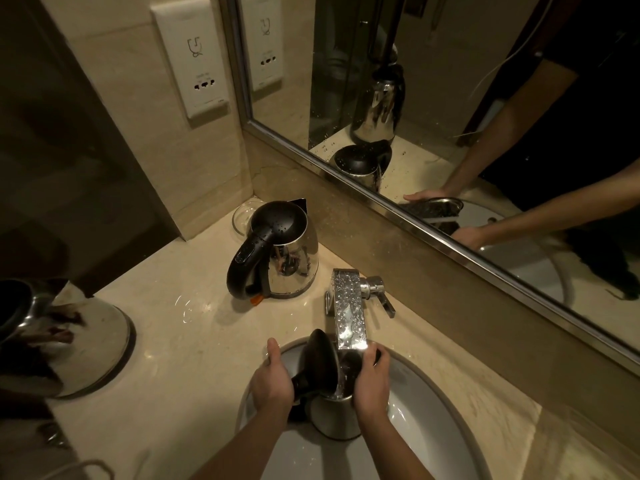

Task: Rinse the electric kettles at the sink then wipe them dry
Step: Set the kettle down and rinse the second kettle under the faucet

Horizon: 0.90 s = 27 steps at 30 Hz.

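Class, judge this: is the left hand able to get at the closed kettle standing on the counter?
Probably, once freed: the left hand grips the handle of the open kettle in the sink. Only bare counter lies between it and the closed kettle; the tap stands aside.

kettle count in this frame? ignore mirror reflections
3. First kettle in the sink under the tap, gripped by left hand and right hand; second kettle on the counter near the corner; third kettle at the left edge, cut off. More may be hidden.
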### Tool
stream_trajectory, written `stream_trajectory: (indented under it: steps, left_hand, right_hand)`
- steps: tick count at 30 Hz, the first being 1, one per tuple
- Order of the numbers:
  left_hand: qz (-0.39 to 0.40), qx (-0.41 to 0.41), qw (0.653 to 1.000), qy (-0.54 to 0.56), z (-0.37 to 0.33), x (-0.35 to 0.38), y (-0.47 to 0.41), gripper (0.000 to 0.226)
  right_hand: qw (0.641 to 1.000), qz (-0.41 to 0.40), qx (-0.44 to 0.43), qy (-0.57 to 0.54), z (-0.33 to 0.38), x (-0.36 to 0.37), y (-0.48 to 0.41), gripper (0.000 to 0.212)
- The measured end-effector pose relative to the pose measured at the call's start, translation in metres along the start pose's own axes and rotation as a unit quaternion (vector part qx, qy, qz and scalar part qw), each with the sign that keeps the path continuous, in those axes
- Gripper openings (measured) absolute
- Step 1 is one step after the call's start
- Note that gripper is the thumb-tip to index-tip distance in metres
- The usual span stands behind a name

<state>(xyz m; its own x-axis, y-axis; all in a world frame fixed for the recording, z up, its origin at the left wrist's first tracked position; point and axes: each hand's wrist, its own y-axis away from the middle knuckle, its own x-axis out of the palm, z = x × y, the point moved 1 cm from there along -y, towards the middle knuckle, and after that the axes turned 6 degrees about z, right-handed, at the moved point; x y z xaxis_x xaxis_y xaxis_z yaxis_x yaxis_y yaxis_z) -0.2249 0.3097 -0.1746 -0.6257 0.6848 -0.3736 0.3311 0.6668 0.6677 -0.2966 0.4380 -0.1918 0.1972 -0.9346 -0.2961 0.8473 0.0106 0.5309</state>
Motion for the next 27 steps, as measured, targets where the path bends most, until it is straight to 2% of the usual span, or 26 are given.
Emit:
stream_trajectory:
  steps: [8,13,19,27]
  left_hand:
    - [-0.002,-0.002,1.0,-0.001,-0.0051,-0.0011,0.0048,0.06]
    - [0.008,0.001,1.0,0.006,-0.0086,-0.0024,0.0084,0.055]
    - [0.008,-0.001,1.0,0.005,-0.0086,-0.0024,0.0075,0.057]
    - [0.009,-0.004,1.0,0.004,-0.0076,-0.0019,0.0058,0.057]
  right_hand:
    - [1.0,-0.006,-0.003,-0.002,-0.0024,0.0017,-0.0006,0.044]
    - [1.0,0.0,-0.002,0.001,0.0003,0.0017,0.0008,0.028]
    - [1.0,-0.002,-0.005,-0.003,-0.0013,0.0003,0.0,0.038]
    - [1.0,0.0,-0.007,-0.004,0.0011,0.0012,0.0003,0.036]
